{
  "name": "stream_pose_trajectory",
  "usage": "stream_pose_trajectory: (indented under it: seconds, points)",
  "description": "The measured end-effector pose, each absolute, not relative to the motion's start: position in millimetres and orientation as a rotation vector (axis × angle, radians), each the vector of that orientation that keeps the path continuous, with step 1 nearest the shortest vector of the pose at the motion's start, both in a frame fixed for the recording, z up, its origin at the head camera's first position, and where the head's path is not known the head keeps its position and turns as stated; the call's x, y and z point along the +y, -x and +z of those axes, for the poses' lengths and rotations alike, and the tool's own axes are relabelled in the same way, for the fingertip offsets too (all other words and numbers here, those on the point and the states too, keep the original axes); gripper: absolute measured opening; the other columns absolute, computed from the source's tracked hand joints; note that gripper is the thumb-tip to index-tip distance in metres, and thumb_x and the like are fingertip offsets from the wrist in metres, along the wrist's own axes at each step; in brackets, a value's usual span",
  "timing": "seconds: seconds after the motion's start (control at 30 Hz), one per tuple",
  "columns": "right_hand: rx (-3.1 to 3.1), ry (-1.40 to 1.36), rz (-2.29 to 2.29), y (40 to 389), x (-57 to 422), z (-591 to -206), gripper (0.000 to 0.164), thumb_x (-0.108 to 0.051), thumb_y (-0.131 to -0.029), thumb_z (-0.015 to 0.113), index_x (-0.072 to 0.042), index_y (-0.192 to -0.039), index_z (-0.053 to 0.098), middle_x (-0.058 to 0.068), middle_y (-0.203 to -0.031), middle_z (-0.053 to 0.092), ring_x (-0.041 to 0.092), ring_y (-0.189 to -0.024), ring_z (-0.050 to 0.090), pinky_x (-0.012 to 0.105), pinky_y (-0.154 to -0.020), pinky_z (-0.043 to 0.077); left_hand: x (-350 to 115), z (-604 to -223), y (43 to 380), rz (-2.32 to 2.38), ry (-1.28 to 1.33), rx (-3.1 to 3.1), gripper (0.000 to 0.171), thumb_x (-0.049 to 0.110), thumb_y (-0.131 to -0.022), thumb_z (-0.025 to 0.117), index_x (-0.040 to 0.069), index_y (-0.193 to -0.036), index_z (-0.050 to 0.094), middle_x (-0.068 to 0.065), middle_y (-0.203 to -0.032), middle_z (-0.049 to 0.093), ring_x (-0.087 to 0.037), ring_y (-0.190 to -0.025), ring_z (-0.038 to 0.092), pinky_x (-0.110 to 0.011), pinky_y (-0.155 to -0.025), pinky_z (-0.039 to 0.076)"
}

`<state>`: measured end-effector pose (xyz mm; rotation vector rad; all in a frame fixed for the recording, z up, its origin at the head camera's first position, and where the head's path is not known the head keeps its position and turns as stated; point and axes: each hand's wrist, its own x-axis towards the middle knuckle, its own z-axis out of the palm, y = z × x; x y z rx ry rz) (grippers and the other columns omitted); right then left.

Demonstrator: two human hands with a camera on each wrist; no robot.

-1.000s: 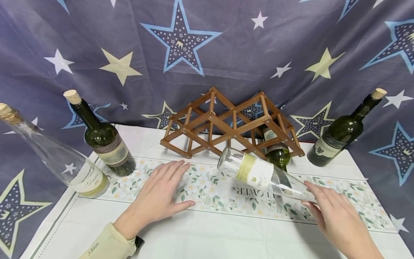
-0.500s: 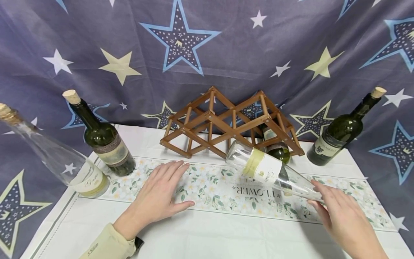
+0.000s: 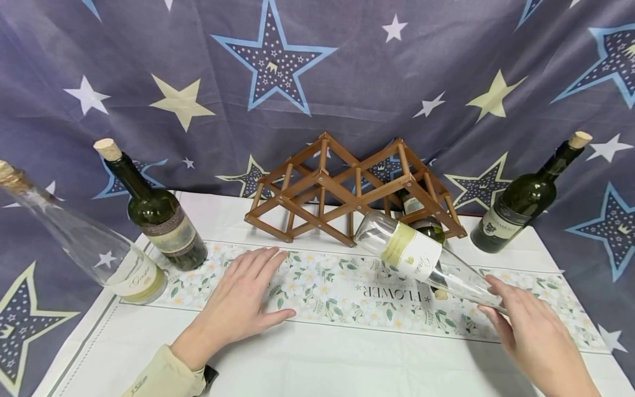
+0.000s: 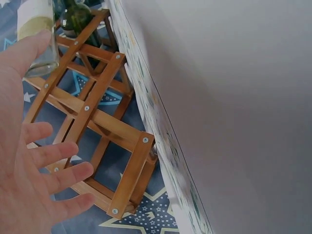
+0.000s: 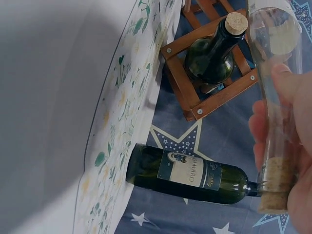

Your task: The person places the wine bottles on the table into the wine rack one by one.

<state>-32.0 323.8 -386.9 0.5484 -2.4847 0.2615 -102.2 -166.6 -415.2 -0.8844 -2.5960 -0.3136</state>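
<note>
My right hand (image 3: 538,331) grips the neck of a clear glass bottle (image 3: 412,249) with a white and yellow-green label. In the right wrist view a cork (image 5: 275,187) shows at its neck end. The bottle is tilted, and its base overlaps the front of the wooden wine rack (image 3: 358,207) in the head view. A dark green wine bottle (image 5: 210,59) lies in the rack's right-hand cell, corked neck toward me. My left hand (image 3: 238,303) holds nothing, its fingers spread in front of the rack's left side.
On the left stand a corked green wine bottle (image 3: 171,229) and a tall clear bottle (image 3: 134,273). Another green bottle (image 3: 511,212) stands at the right. A flower-printed band (image 3: 322,286) crosses the white tablecloth (image 3: 347,364), and a star-patterned curtain (image 3: 347,77) hangs behind.
My right hand has moved a little to the right with the clear bottle. The bottle's base has shifted right and up toward the rack. My left hand has stayed nearly still.
</note>
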Motion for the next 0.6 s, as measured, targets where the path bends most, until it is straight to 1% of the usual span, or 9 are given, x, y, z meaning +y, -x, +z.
stream_pose_trajectory:
  seconds: [0.07, 0.13, 0.27, 0.37, 0.47, 0.6]
  points:
    - [-2.499, -0.534, 0.268, 31.3, 324.8, -387.4, 0.068, -0.055, -0.105, 0.031, -0.002, -0.140, 0.054, 0.015, -0.103, 0.067, 0.038, -0.091, 0.062, 0.051, -0.086, 0.044, -166.7, -415.1, 101.8, -0.315, 0.883, -2.596, 0.107, 0.076, -0.074, 0.065, 0.009, -0.153, 0.039, -0.011, -0.150, 0.043, -0.031, -0.137, 0.038, -0.047, -0.115, 0.021]
    - [-2.516, -0.518, 0.276, 30.5, 325.8, -387.6, 0.064, -0.052, -0.105, 0.036, -0.002, -0.141, 0.053, 0.015, -0.104, 0.067, 0.038, -0.093, 0.062, 0.051, -0.086, 0.044, -166.7, -414.9, 101.3, -0.314, 0.879, -2.598, 0.107, 0.077, -0.074, 0.065, 0.009, -0.153, 0.039, -0.011, -0.150, 0.042, -0.031, -0.137, 0.038, -0.047, -0.115, 0.022]
    - [-2.535, -0.499, 0.293, 29.2, 327.0, -388.3, 0.055, -0.037, -0.100, 0.055, -0.003, -0.143, 0.051, 0.015, -0.104, 0.066, 0.039, -0.093, 0.062, 0.050, -0.086, 0.043, -167.3, -415.2, 101.1, -0.309, 0.877, -2.601, 0.107, 0.077, -0.074, 0.064, 0.011, -0.154, 0.038, -0.011, -0.150, 0.042, -0.030, -0.137, 0.037, -0.049, -0.113, 0.024]
    - [-2.532, -0.487, 0.293, 28.7, 327.6, -389.2, 0.055, -0.026, -0.094, 0.064, -0.002, -0.142, 0.052, 0.015, -0.100, 0.066, 0.038, -0.087, 0.062, 0.049, -0.083, 0.044, -167.9, -415.8, 101.1, -0.294, 0.877, -2.605, 0.107, 0.078, -0.075, 0.063, 0.011, -0.154, 0.037, -0.012, -0.150, 0.042, -0.030, -0.137, 0.037, -0.049, -0.113, 0.025]
    - [-2.520, -0.474, 0.285, 28.9, 328.5, -390.1, 0.056, -0.023, -0.091, 0.067, -0.002, -0.141, 0.052, 0.014, -0.094, 0.065, 0.035, -0.081, 0.061, 0.049, -0.079, 0.044, -168.5, -416.4, 101.2, -0.277, 0.877, -2.609, 0.108, 0.078, -0.075, 0.062, 0.012, -0.155, 0.035, -0.012, -0.150, 0.042, -0.029, -0.137, 0.036, -0.049, -0.113, 0.025]
    - [-2.517, -0.462, 0.277, 28.2, 329.7, -391.2, 0.056, -0.026, -0.093, 0.064, -0.001, -0.142, 0.052, 0.010, -0.087, 0.062, 0.030, -0.076, 0.058, 0.047, -0.076, 0.044, -169.4, -416.8, 100.9, -0.276, 0.871, -2.615, 0.107, 0.079, -0.076, 0.060, 0.012, -0.155, 0.034, -0.011, -0.151, 0.041, -0.029, -0.138, 0.036, -0.049, -0.114, 0.024]
